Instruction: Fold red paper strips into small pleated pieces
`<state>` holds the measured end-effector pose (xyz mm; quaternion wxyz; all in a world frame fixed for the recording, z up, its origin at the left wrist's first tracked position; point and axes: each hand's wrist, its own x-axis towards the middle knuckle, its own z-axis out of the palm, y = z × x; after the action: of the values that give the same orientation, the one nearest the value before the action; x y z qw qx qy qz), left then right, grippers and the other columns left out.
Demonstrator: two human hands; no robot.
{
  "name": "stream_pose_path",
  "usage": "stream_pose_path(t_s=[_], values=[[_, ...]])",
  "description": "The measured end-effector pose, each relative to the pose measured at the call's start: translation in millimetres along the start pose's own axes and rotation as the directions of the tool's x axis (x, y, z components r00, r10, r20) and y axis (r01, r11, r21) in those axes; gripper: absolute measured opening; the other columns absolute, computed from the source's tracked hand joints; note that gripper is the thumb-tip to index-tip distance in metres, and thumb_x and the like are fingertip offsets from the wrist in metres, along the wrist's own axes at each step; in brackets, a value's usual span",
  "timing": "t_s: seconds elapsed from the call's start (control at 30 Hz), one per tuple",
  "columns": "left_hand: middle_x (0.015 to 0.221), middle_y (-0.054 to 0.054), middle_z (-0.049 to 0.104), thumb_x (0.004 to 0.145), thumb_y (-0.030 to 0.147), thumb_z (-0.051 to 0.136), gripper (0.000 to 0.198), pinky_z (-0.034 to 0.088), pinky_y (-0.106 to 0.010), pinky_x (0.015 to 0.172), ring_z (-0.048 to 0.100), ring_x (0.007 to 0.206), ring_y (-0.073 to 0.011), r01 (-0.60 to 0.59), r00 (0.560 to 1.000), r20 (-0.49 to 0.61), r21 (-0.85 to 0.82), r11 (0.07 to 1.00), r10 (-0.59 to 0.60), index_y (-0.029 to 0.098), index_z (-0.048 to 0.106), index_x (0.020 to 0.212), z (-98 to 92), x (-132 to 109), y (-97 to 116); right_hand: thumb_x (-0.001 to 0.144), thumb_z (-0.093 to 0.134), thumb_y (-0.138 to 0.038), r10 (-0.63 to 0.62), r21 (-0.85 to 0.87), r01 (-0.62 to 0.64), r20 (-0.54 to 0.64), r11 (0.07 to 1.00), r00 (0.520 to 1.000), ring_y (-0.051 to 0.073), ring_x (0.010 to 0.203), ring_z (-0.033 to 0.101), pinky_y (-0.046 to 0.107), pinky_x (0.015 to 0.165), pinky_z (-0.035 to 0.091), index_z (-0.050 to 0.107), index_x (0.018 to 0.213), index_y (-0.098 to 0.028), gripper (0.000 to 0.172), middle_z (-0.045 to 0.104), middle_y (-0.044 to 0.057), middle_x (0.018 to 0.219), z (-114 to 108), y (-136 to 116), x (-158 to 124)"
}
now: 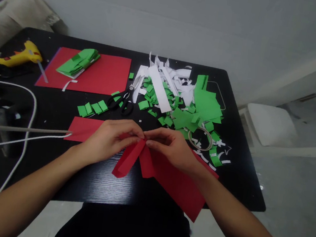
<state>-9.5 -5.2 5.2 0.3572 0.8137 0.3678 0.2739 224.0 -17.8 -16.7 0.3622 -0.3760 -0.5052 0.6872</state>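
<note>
1. The landmark is the pair of scissors [127,94], with two smooth, dark, looped handles, lying flat on the dark tabletop [60,105], whose surface shows fine grain in the glare.
2. Nearer the person than the scissors is the folded red paper [129,161]: two creased, narrow legs splay downward from a pinched top, like an upturned V.
3. The left hand [111,137] has its thumb and fingertip together, clamped on that top.
4. The right hand [171,147] pinches the same top just beside them, thumb against fingers.
5. Rightward and nearer than the scissors, a broad, flat red sheet [180,187] slants beneath the right forearm; whether it joins the folded legs, I cannot tell.
6. Nearer and left of the scissors lies a straight-edged red strip [82,127], partly behind the left hand.
7. Just left of the scissors sit small, creased green pieces [98,106]; farther off that way, a layered green bundle [79,63] rests on a red rectangle [111,77].
8. Right of the scissors spreads a loose heap of crisp white strips [160,89] and angular green scraps [149,94], with a thin ring [200,149] nearer the person.
</note>
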Motion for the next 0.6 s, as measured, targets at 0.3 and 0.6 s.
stream_pose_path(t_s=[0.3,0.6], values=[[0.102,-0.004,0.077,0.101,0.024,0.059,0.012,0.056,-0.027,0.082,0.073,0.093,-0.0166,-0.046,0.998,0.042,0.032,0.998,0.045,0.02,0.071,0.101,-2.2,1.1,3.6,0.079,0.088,-0.031,0.033,0.027,-0.033,-0.002,0.999,0.999,0.02,0.099,0.078,0.038,0.094,0.064,0.082,0.103,-0.023,0.026,0.083,0.004,0.105,0.6,-3.4,-0.4],[0.1,-0.003,0.076,0.103,0.024,0.056,0.015,0.055,-0.025,0.082,0.072,0.091,-0.0157,-0.029,0.998,0.057,0.035,0.999,0.027,0.021,0.071,0.103,-1.3,-3.0,3.3,0.076,0.09,-0.031,0.038,0.012,-0.038,-0.015,0.999,0.999,0.02,0.094,0.078,0.036,0.09,0.064,0.083,0.099,-0.021,0.026,0.083,0.004,0.099,0.4,-4.2,-1.4]])
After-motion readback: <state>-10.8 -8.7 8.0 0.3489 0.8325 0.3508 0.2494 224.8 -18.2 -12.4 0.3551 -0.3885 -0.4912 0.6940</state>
